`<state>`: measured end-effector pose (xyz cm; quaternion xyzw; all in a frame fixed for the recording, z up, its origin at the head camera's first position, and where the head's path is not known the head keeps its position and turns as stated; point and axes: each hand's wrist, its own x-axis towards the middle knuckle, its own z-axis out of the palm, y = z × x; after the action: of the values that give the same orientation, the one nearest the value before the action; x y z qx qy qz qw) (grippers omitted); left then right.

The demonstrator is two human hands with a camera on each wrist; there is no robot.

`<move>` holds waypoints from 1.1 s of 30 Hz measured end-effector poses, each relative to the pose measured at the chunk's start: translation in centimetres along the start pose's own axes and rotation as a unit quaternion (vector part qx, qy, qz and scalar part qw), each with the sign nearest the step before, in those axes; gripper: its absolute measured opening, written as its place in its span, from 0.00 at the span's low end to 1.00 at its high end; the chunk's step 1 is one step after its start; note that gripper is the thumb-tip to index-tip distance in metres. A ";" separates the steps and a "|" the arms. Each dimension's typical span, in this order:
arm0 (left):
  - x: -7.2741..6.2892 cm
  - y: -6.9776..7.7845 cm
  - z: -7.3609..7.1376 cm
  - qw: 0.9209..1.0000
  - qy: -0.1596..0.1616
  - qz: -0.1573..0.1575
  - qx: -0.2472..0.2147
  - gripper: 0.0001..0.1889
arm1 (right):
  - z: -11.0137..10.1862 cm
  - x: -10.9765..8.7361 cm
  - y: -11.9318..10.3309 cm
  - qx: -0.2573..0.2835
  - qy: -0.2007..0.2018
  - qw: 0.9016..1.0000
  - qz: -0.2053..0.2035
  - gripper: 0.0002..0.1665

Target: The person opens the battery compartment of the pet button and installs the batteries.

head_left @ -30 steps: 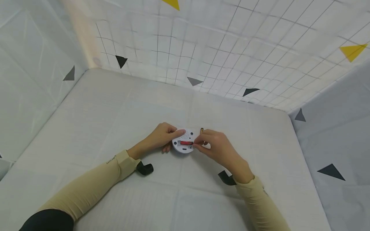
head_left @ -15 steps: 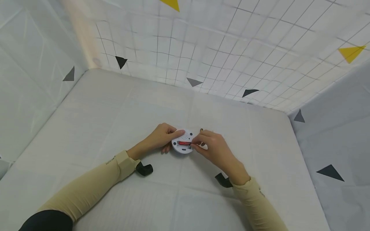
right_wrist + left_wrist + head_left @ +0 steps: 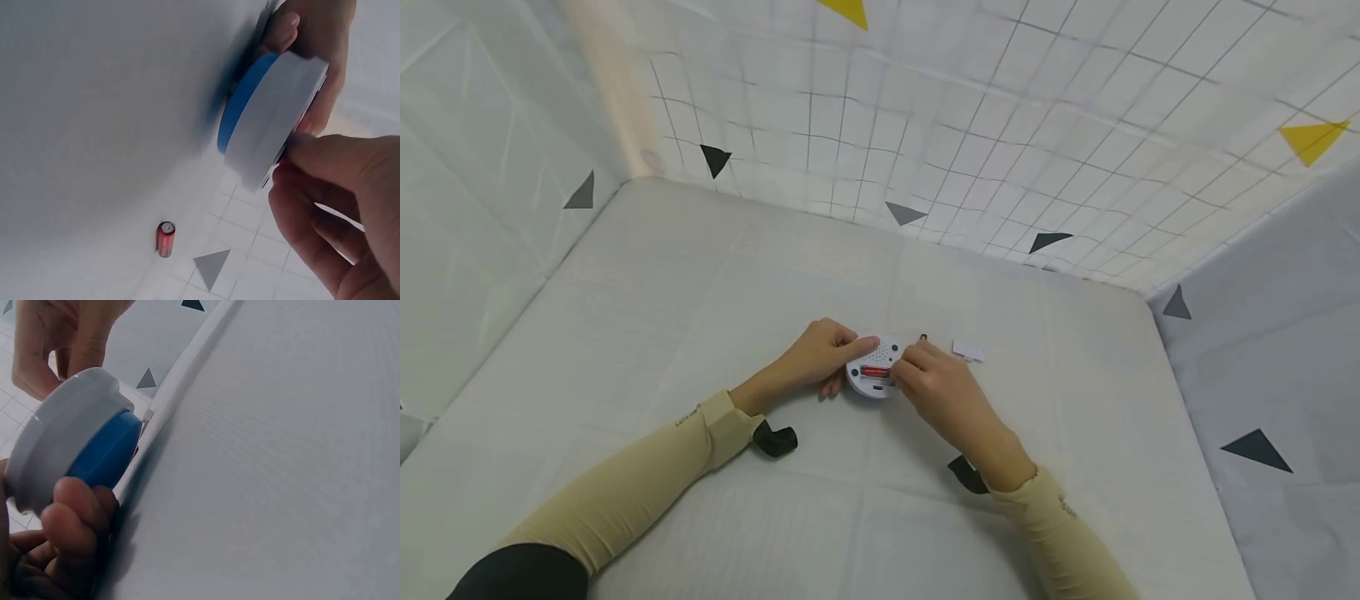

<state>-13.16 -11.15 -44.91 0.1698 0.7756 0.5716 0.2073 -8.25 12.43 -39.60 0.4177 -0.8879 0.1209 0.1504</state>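
My left hand [image 3: 823,350] grips a round white device [image 3: 880,357] by its left edge, thumb on top and fingers underneath. Its upturned face has speaker holes, small dark feet and an uncovered battery compartment with a red battery [image 3: 876,372] in it. Blue shows on the underside of the device [image 3: 69,425], which is held tilted just over the table. With thumb and forefinger together at the compartment, my right hand [image 3: 943,387] pinches the battery's right end; the fingertips hide that end. In the right wrist view a second red battery [image 3: 165,239] stands upright on the table.
A white rectangular battery cover [image 3: 969,351] lies on the table [image 3: 775,525] just beyond my right hand. Behind rises a white wall with a grid [image 3: 865,125] and triangle markers. White side walls stand left and right.
My right hand has shifted left and turned over the compartment, covering more of the battery's right end. The white cover has come into view behind it. My left hand stays put.
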 end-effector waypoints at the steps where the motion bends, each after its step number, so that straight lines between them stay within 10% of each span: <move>1: 0.0 0.0 0.0 1.000 0.000 0.001 0.001 0.26 | 0.1 0.0 -0.1 -0.008 -0.004 1.000 -0.005 0.09; 33: 0.1 0.1 0.0 1.000 -0.015 -0.003 -0.006 0.27 | -0.5 -0.3 1.2 0.086 0.001 0.996 0.027 0.03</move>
<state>-13.26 -11.10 -44.87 0.1752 0.7691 0.5733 0.2215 -8.88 13.58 -39.38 0.4050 -0.8849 0.2011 0.1117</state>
